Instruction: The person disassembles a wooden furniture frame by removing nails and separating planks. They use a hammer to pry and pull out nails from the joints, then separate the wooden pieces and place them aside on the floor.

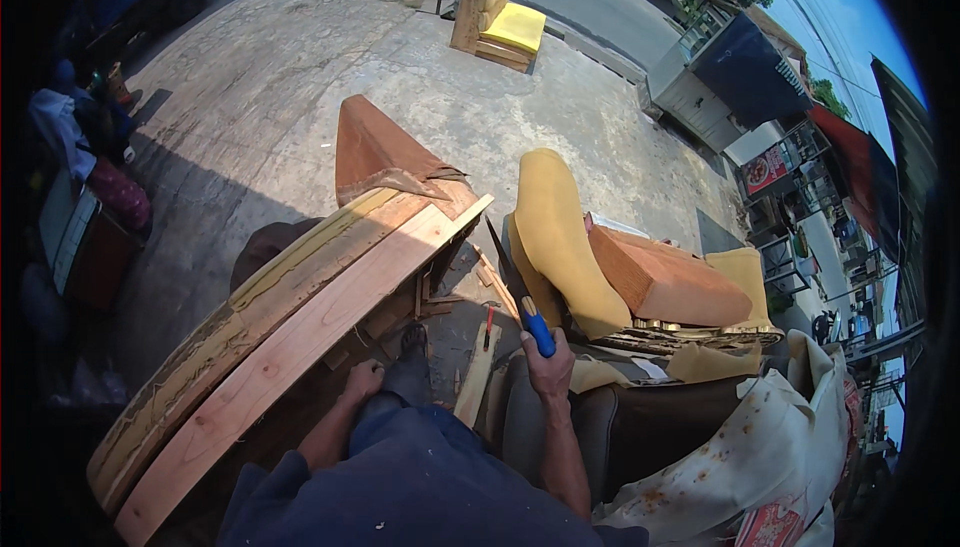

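Observation:
My right hand (549,367) is wrapped round the blue handle (538,334) of what looks like a hand saw, its long dark blade (507,259) tapering up and away. Down by my knee, my left hand (365,378) is curled closed, with nothing visible in it. Beside that hand, a pale new plank (310,347) runs lengthwise along an old sofa frame (250,292) with torn yellowish padding. Brown covering (380,152) hangs over the frame's far end. A short wood strip (478,372) with a small red object on it stands between my foot and the saw.
To the right lie a yellow foam piece (555,237), a brown cushion block (665,282) and a stained pale cloth (715,447) over dark seating. Wood scraps (500,287) litter the ground near my foot. A yellow sofa seat (500,22) stands farther out on the concrete (260,77).

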### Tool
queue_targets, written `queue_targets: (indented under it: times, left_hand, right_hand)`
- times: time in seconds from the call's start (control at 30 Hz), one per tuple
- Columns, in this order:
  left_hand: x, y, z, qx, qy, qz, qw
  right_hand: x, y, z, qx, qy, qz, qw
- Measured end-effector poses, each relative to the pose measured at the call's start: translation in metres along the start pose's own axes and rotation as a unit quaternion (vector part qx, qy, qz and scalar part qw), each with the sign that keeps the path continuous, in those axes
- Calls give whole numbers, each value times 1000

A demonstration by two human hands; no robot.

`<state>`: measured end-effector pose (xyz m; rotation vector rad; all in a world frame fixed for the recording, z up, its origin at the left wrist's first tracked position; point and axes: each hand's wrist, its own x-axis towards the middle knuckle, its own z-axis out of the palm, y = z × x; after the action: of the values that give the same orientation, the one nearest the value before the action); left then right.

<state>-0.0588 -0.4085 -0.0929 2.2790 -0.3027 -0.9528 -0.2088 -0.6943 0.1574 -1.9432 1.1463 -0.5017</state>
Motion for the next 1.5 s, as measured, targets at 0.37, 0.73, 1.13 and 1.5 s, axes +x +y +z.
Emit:
queue_targets:
  times: [0.37,0.73,1.13,1.5]
  left_hand:
    - [156,176,-16,60,24,84,994]
    - [251,243,6,147,101,-149,973]
    - [259,245,36,175,37,-298,938]
    - [281,263,14,150,-16,-324,934]
  right_hand:
    - [155,19,12,-34,-11,-31,999]
    - [316,30,-1,-61,-223,-53,971]
    - [425,58,-50,-19,-395,43,917]
    - [453,68,-55,5,-434,2,901]
